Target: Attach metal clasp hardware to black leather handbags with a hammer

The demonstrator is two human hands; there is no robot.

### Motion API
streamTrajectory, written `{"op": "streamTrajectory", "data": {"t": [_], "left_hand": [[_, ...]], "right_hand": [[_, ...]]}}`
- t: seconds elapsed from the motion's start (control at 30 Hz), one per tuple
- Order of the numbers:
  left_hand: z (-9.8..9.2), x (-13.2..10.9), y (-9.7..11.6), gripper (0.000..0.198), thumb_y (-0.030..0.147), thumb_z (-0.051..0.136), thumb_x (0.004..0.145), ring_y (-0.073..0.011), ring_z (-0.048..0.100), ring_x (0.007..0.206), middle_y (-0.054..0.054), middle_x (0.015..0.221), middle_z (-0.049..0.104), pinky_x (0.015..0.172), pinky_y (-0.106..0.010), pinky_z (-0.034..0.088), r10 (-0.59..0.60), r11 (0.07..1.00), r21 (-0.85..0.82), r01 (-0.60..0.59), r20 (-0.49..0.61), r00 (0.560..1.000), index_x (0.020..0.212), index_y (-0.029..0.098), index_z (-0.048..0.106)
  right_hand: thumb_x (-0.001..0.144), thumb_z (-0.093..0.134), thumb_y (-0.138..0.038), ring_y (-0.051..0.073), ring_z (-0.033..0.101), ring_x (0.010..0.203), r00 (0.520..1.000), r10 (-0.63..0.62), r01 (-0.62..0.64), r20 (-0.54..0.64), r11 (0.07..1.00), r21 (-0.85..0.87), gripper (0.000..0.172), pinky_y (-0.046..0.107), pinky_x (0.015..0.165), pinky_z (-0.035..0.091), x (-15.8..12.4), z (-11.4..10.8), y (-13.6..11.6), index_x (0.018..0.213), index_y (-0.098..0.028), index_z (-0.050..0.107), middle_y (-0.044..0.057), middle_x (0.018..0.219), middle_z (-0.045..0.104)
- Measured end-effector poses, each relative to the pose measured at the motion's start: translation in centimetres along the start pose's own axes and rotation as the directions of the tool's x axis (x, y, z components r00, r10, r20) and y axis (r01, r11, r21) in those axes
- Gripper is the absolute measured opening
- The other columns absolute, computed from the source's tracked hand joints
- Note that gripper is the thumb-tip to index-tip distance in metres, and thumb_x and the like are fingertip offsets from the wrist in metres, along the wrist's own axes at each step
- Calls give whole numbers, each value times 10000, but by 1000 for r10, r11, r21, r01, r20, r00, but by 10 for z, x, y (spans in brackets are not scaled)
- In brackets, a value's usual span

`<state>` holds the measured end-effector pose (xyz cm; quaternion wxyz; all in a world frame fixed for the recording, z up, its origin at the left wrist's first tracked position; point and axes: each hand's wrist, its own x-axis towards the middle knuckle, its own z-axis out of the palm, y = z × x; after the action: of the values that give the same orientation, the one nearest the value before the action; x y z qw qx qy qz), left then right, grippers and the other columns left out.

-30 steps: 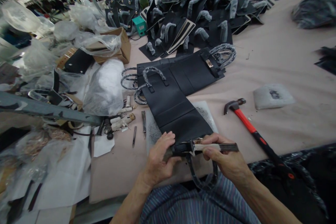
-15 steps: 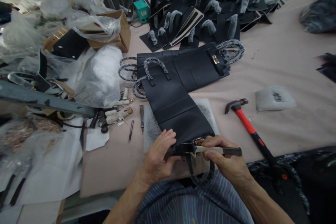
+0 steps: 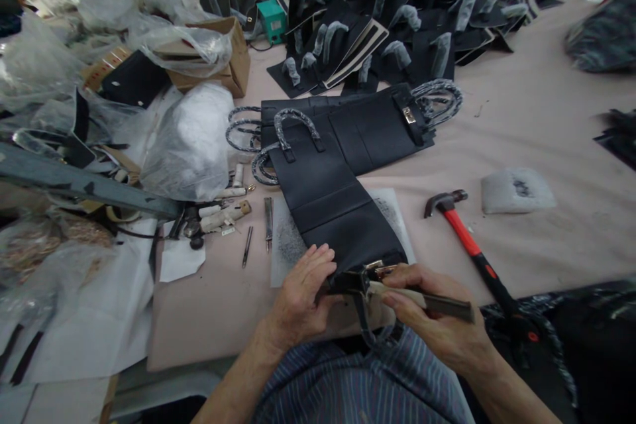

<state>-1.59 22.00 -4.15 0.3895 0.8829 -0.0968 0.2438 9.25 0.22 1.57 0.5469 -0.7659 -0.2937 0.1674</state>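
My left hand [image 3: 303, 295] grips the end of a black leather bag panel [image 3: 338, 205], close to a small brass metal fitting [image 3: 380, 270]. My right hand [image 3: 432, 301] holds a flat hand tool [image 3: 427, 299] with a pale section and a dark end, its tip pressed at that fitting. A plastic-wrapped handle [image 3: 370, 331] hangs below the panel's edge, partly hidden by my hands. Beyond the panel lies a second black leather panel [image 3: 362, 126] with a brass turn-lock [image 3: 408, 116] and wrapped handles.
A red-handled claw hammer [image 3: 462, 232] lies to my right, near a grey pad [image 3: 517, 191]. Awls and small tools [image 3: 268, 222] lie left of a dusty paper sheet [image 3: 291, 245]. Stacked black leather pieces [image 3: 377, 20] and plastic bags [image 3: 189, 142] crowd the beige table.
The tool's dark end has swung down to the right. My hands stay on the fitting, and the whole view has shifted slightly.
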Motion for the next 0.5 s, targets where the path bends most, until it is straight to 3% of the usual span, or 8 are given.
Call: {"op": "streamTrajectory", "data": {"t": [0.13,0.33,0.43,0.5], "left_hand": [[1,1,0,506,165,631,900,-312,573,1342,-212,1326,659,1119,-570,487,13,1000,11,-13,5,1000,1384,157,485],[2,-2,0,513,116,617,875,-311,571,1344,-210,1324,657,1122,-576,485,6,1000,17,-6,9,1000,1368,157,485],[2,-3,1,521,86,602,866,-306,556,1359,-206,1342,645,1129,-580,474,5,1000,5,-5,7,1000,1368,161,482],[2,-2,-1,524,91,612,865,-303,553,1361,-201,1353,638,1145,-583,455,-11,1000,-22,11,1,1000,1367,169,482]], "right_hand": [[914,671,-219,144,685,638,994,-95,100,45,987,-129,29,228,560,517,4,1,-16,894,-202,684,20,776,733],[923,638,-163,141,694,667,978,-192,203,79,964,-174,52,226,555,494,7,2,-28,919,-206,667,19,804,738],[924,639,-192,136,675,647,985,-147,160,94,975,-153,49,232,559,485,6,3,-28,895,-201,678,18,786,730],[925,652,-251,135,656,629,998,-36,41,52,994,-104,87,233,555,480,5,5,-25,869,-198,692,18,761,721]]}}
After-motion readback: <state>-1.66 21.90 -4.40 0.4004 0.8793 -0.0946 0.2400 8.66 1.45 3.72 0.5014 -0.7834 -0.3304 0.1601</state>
